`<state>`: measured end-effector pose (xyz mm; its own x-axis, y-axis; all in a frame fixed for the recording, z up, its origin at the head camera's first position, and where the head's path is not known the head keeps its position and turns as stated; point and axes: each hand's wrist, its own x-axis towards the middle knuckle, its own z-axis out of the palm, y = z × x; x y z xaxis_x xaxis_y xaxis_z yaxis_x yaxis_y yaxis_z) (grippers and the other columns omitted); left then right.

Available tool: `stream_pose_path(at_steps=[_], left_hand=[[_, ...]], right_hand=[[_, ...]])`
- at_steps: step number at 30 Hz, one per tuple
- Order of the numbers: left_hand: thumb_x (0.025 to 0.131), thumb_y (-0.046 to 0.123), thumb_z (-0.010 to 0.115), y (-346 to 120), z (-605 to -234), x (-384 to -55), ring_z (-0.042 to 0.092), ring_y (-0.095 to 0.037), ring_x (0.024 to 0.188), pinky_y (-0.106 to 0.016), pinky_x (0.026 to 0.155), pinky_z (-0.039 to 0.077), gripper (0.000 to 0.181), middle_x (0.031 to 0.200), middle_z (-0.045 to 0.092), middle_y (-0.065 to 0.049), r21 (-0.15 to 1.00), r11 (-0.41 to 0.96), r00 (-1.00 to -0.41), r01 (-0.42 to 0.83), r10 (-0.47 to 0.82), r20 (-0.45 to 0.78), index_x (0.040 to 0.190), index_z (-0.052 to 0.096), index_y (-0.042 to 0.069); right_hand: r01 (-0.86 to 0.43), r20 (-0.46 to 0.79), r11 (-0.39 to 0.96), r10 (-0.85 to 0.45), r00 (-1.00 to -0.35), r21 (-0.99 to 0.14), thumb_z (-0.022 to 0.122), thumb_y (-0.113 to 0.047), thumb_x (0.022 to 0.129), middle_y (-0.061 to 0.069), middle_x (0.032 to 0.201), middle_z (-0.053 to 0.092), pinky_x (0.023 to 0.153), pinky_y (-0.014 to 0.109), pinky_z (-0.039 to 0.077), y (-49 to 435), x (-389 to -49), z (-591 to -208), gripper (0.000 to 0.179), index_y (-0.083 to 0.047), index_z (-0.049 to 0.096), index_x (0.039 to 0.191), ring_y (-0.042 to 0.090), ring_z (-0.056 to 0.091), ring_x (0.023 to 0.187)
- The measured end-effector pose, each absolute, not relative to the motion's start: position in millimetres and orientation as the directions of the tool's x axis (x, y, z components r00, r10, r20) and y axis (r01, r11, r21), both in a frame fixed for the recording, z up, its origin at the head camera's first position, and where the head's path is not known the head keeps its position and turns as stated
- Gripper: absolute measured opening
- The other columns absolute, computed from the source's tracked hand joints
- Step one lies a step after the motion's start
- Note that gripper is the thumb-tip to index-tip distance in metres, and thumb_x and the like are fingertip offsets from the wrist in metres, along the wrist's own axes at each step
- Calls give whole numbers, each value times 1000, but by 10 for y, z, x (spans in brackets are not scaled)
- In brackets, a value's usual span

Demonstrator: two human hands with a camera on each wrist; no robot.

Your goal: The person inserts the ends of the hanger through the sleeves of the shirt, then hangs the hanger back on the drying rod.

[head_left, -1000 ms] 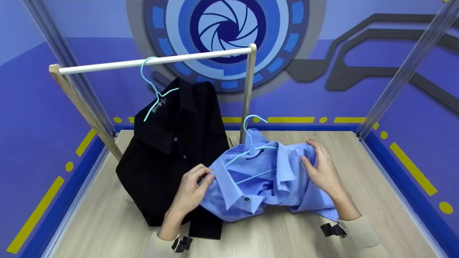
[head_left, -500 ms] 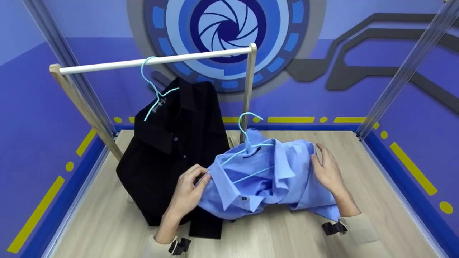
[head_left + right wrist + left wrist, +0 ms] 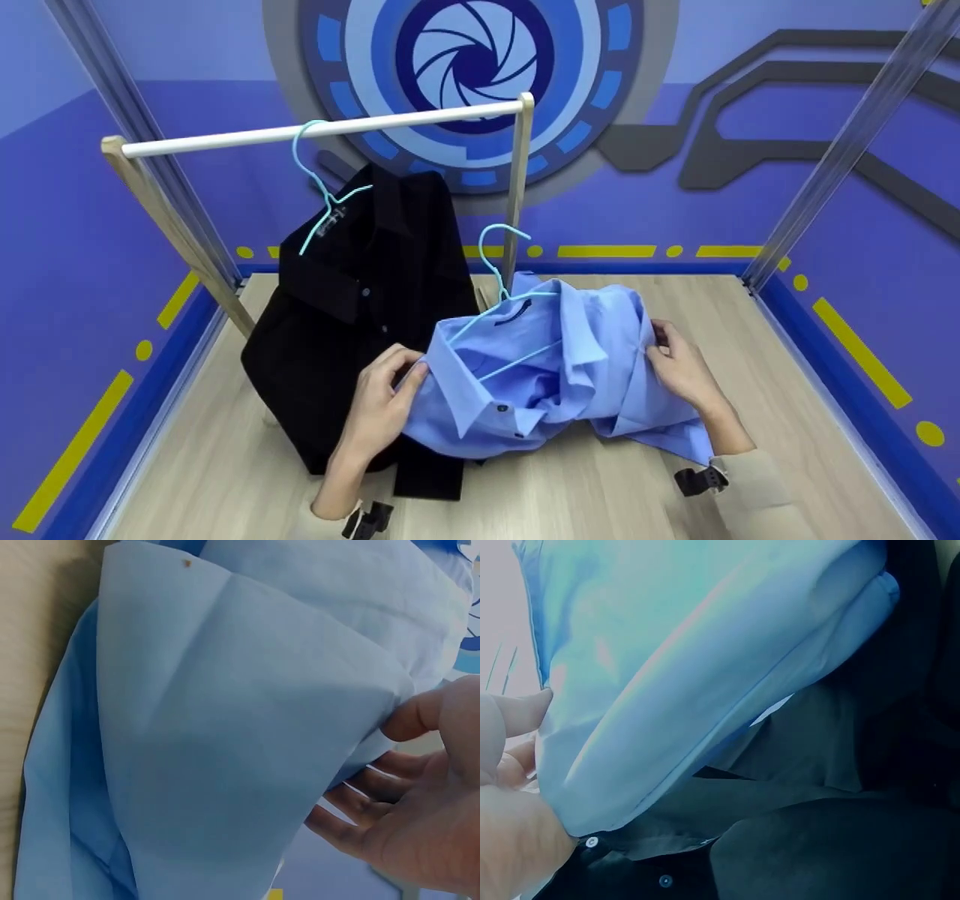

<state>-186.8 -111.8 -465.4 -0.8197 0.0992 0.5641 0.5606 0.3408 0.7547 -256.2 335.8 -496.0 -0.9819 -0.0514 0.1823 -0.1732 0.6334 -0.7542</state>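
Note:
A light blue collared shirt is held up above the wooden tabletop, with a turquoise hanger inside it. The hanger's hook rises free out of the neck opening. With thumb and fingers, my left hand pinches the shirt's left shoulder; in the left wrist view the blue cloth runs down from that pinch. On the other side, my right hand grips the cloth between thumb and fingers. The right wrist view has that thumb on the near face of a fold and several fingers behind it.
A black shirt hangs on a second turquoise hanger from the white rail of a wooden-legged rack. Its lower part hangs close behind my left hand. Blue patterned walls enclose the tabletop.
The blue shirt and its hanger have shifted left, the hook also rising slightly. My left hand moves left with them. My right hand has slid down the side and closed its fingers on the cloth.

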Motion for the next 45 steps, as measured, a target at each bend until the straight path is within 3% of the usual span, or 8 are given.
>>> stream_pose_path(at_steps=[10,22,32,45], left_hand=[[99,5,68,-1214,-4575,-1795,57,-14,79,-26,71,48,7,88,63,7,786,381,-861,486,56,505,97,73,9],[101,5,65,-1339,-4496,-1702,60,-16,81,-25,72,50,9,89,64,1,848,348,-901,399,-22,433,98,74,4],[100,0,65,-1429,-4425,-1614,56,-17,76,-23,65,46,9,87,62,-3,880,341,-927,332,-57,372,98,73,3],[101,3,65,-1492,-4319,-1523,56,-16,78,-22,68,45,10,91,64,-7,912,315,-945,263,-105,309,103,73,-1]], right_hand=[[-177,156,629,-88,-984,-757,52,-16,109,32,134,58,101,56,46,3363,-2524,-5001,40,9,51,140,46,59,121],[-246,172,639,-177,-969,-729,58,-10,106,31,132,59,103,56,45,3360,-2504,-5073,37,13,55,135,46,56,123],[-286,159,631,-251,-955,-721,59,-12,105,29,130,62,99,57,48,3302,-2480,-5138,36,10,59,133,46,59,120],[-308,162,642,-278,-947,-702,59,-14,106,23,127,66,92,50,52,3261,-2487,-5152,31,6,64,130,39,63,113]])
